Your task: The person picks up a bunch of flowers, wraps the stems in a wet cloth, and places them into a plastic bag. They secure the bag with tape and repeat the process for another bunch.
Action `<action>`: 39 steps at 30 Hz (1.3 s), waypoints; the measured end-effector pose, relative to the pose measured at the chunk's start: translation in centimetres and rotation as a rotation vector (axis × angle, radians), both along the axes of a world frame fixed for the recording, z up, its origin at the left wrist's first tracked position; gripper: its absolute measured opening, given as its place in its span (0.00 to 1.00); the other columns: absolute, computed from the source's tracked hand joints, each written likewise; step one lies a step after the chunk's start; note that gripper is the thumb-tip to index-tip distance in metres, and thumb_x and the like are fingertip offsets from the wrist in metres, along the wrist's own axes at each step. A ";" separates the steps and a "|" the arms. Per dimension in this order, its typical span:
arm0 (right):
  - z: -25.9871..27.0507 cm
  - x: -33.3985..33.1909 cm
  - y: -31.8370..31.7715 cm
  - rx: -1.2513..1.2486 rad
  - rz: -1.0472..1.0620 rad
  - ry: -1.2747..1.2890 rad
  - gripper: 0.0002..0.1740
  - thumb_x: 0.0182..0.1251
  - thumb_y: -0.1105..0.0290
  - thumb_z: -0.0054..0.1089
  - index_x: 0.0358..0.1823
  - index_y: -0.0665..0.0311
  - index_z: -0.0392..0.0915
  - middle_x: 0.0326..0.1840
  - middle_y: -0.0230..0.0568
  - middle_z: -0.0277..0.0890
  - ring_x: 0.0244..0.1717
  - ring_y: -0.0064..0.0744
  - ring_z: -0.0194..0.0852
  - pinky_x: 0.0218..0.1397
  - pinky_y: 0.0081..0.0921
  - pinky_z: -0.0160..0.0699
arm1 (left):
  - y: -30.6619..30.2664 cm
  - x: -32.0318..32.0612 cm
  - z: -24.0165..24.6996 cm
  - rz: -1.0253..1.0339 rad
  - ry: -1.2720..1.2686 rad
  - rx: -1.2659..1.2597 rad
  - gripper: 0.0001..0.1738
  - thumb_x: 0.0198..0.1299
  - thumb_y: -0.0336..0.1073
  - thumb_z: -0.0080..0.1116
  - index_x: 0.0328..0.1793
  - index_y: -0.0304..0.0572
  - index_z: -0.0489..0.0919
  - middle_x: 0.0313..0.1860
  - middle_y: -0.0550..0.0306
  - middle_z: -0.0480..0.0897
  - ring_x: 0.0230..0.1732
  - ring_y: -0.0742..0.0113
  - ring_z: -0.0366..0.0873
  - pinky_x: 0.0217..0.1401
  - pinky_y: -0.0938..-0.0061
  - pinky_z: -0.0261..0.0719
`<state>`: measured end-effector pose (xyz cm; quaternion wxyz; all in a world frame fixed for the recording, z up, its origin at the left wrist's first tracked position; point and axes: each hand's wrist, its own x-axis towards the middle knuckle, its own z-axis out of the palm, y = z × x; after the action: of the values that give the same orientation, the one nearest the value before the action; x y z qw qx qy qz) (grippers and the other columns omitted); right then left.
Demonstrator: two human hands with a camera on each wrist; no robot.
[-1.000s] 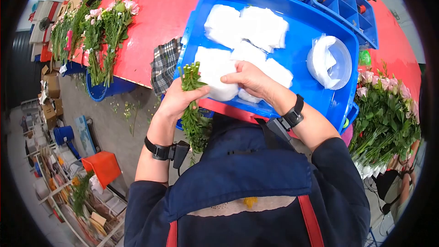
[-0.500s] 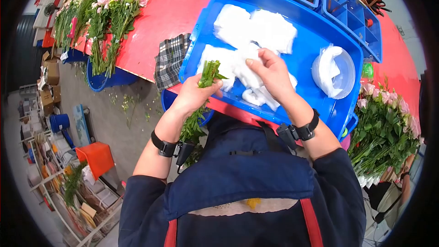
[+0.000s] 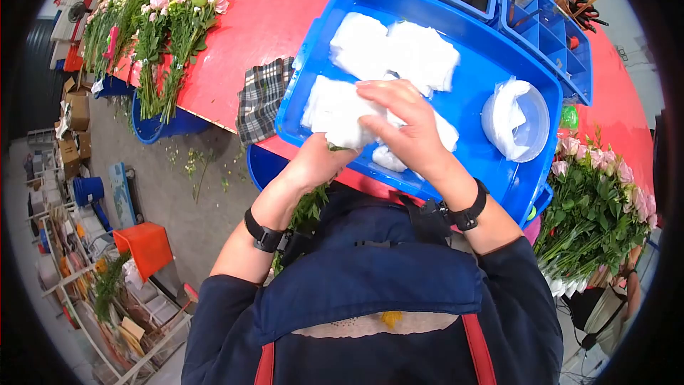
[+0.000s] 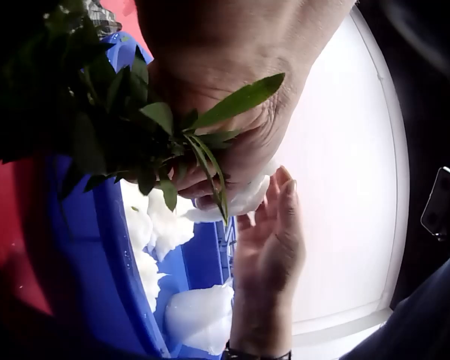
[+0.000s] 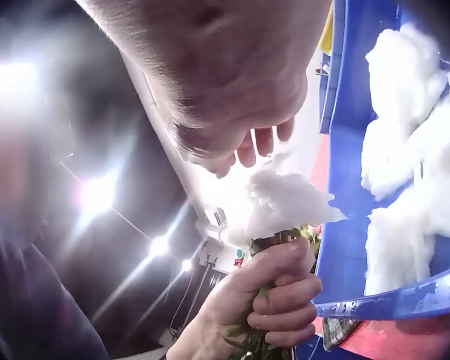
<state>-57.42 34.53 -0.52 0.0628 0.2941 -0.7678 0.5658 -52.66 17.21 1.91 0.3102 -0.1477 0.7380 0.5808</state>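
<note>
My left hand [image 3: 319, 162] grips a bunch of leafy green stems [image 3: 308, 208], with the foliage hanging below the fist. A wet white wad of cotton [image 5: 281, 202] sits over the stem ends, just above the left fist in the right wrist view. My right hand [image 3: 407, 128] is at this wad, its fingers extended and the thumb apart, fingertips right at the top of the cotton. More white cotton pads [image 3: 425, 53] lie in the blue tray [image 3: 474, 75] beneath the hands. In the left wrist view, leaves [image 4: 240, 105] partly hide the left fingers.
A clear plastic bowl [image 3: 536, 125] with white material stands in the tray. Blue compartment boxes [image 3: 552, 50] adjoin its far side. A checked cloth [image 3: 263, 100] lies left of it. Pink flower bunches lie at the left [image 3: 178, 32] and right [image 3: 595, 207] of the red table [image 3: 278, 7].
My right hand has lifted a white cotton wad from the tray and brought it left onto the stem ends. The left hand keeps its grip, and the cut ends are now covered.
</note>
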 end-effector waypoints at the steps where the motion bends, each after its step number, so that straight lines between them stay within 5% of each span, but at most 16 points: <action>1: -0.5 -0.3 -0.2 -0.001 0.037 0.087 0.20 0.55 0.72 0.67 0.52 0.64 0.79 0.50 0.49 0.79 0.49 0.43 0.76 0.53 0.31 0.76 | 0.1 0.1 -0.3 -0.019 -0.010 0.022 0.07 0.60 0.32 0.59 0.42 0.37 0.77 0.22 0.64 0.74 0.18 0.77 0.69 0.17 0.80 0.65; 5: -1.2 0.7 -0.6 -0.287 0.177 -0.783 0.24 0.59 0.69 0.67 0.59 0.61 0.76 0.59 0.37 0.73 0.61 0.31 0.69 0.64 0.29 0.67 | -0.3 0.5 -0.9 -0.022 -0.049 0.235 0.08 0.60 0.30 0.58 0.43 0.37 0.76 0.25 0.61 0.76 0.21 0.75 0.73 0.19 0.80 0.67; 6: -1.4 0.7 -0.5 -0.360 0.195 -0.840 0.27 0.58 0.68 0.68 0.60 0.61 0.74 0.60 0.37 0.72 0.61 0.31 0.69 0.64 0.29 0.67 | -0.3 0.8 -1.1 0.129 -0.061 0.447 0.16 0.66 0.40 0.55 0.49 0.33 0.77 0.32 0.63 0.78 0.30 0.78 0.74 0.29 0.81 0.70; 8: -1.8 0.8 -0.2 -0.509 0.230 -0.956 0.32 0.56 0.68 0.71 0.64 0.60 0.71 0.61 0.36 0.70 0.60 0.30 0.69 0.65 0.29 0.67 | -0.3 0.8 -1.0 0.228 -0.115 0.500 0.22 0.69 0.48 0.49 0.49 0.33 0.77 0.33 0.61 0.78 0.29 0.78 0.73 0.28 0.82 0.70; 10: -2.0 1.4 -1.0 -0.667 0.226 -0.885 0.36 0.55 0.70 0.71 0.66 0.59 0.67 0.57 0.37 0.73 0.58 0.28 0.70 0.61 0.28 0.71 | 0.1 0.6 -1.7 0.243 -0.106 0.412 0.31 0.72 0.61 0.35 0.47 0.39 0.75 0.26 0.55 0.77 0.19 0.70 0.73 0.18 0.79 0.69; 14: -1.4 2.1 -2.0 -0.894 0.349 -0.995 0.40 0.53 0.70 0.73 0.68 0.60 0.63 0.52 0.36 0.76 0.51 0.26 0.75 0.55 0.25 0.75 | 0.6 -0.5 -1.9 0.208 -0.232 0.433 0.27 0.73 0.55 0.34 0.48 0.38 0.74 0.27 0.54 0.77 0.19 0.71 0.72 0.18 0.79 0.70; 19: -1.0 1.9 -0.9 -0.740 0.197 -1.089 0.27 0.54 0.71 0.72 0.55 0.65 0.74 0.43 0.35 0.79 0.42 0.24 0.77 0.47 0.25 0.77 | 0.9 -1.0 -2.1 0.180 -0.233 0.592 0.23 0.73 0.50 0.37 0.53 0.36 0.73 0.29 0.55 0.78 0.22 0.71 0.73 0.21 0.79 0.73; 22: -1.0 1.8 -0.7 -0.705 0.105 -1.034 0.19 0.55 0.70 0.71 0.48 0.68 0.78 0.40 0.35 0.80 0.41 0.24 0.78 0.45 0.25 0.77 | 2.6 -0.6 -0.3 0.490 -0.189 0.675 0.22 0.71 0.48 0.39 0.46 0.35 0.74 0.27 0.51 0.77 0.20 0.65 0.74 0.18 0.75 0.71; 25: -1.6 2.0 -0.8 -0.761 0.105 -1.073 0.16 0.57 0.69 0.69 0.44 0.69 0.79 0.38 0.37 0.81 0.41 0.24 0.78 0.45 0.24 0.77 | 2.0 -0.2 -2.5 0.273 -0.158 0.544 0.22 0.71 0.51 0.44 0.46 0.36 0.74 0.30 0.51 0.78 0.22 0.64 0.75 0.20 0.75 0.72; 35: -2.7 2.4 -0.8 -0.907 -0.036 -1.084 0.07 0.58 0.72 0.60 0.34 0.69 0.82 0.24 0.39 0.79 0.35 0.26 0.79 0.35 0.23 0.76 | 2.4 0.1 -3.5 0.187 -0.157 0.623 0.18 0.71 0.44 0.47 0.49 0.33 0.72 0.36 0.51 0.79 0.28 0.62 0.77 0.28 0.72 0.75; 39: -1.2 2.5 0.3 -0.791 -0.005 -1.095 0.10 0.58 0.72 0.61 0.38 0.70 0.81 0.33 0.38 0.82 0.34 0.25 0.78 0.36 0.23 0.75 | 1.8 0.2 -4.5 0.102 -0.133 0.686 0.17 0.70 0.42 0.50 0.48 0.32 0.73 0.36 0.51 0.79 0.30 0.60 0.79 0.29 0.71 0.78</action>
<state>-54.92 34.80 -1.76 -0.2310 -0.0817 -0.4244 0.8717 -52.42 19.01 -2.60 0.3597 -0.1088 0.4698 0.7988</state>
